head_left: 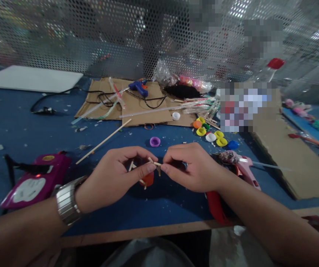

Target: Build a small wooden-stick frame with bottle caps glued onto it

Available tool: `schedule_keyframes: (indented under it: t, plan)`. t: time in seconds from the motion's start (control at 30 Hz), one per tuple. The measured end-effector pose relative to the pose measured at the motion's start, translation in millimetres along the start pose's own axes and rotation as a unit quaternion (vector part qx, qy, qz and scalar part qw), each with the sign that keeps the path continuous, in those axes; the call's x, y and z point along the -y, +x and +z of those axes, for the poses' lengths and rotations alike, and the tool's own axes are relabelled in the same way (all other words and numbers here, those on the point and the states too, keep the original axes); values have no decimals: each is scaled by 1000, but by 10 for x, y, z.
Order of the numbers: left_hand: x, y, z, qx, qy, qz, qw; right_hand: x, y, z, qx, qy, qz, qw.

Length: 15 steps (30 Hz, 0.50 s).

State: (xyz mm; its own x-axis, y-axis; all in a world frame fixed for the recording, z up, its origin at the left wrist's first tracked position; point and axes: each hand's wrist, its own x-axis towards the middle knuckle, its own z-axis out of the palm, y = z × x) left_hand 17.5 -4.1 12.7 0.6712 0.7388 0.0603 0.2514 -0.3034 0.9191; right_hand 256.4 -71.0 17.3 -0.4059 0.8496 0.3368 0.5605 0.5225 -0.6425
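Sticks (157, 164) of pale wood, over the near middle of the desk (173, 215), were pinched by both left hand (116, 176) and right hand (192, 167), seeming light, stiff yet snappable, best held near their ends.

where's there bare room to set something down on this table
On the left, the blue tabletop between the black plug and the purple box, bar small scraps. On the right, the cardboard beyond the pink glue gun. It's crowded around the bottle caps.
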Motion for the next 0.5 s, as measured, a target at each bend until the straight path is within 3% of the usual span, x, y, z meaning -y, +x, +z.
schedule_keyframes:
  t: [0.3, 0.5]
  plan:
    - [16, -28, -7, 2, 31, 12, 999, -3, 23, 18, -2, 0, -1, 1000]
    - [11, -20, -2, -1, -7, 1, 1000, -19, 14, 29, -4, 1, 2, 1000]
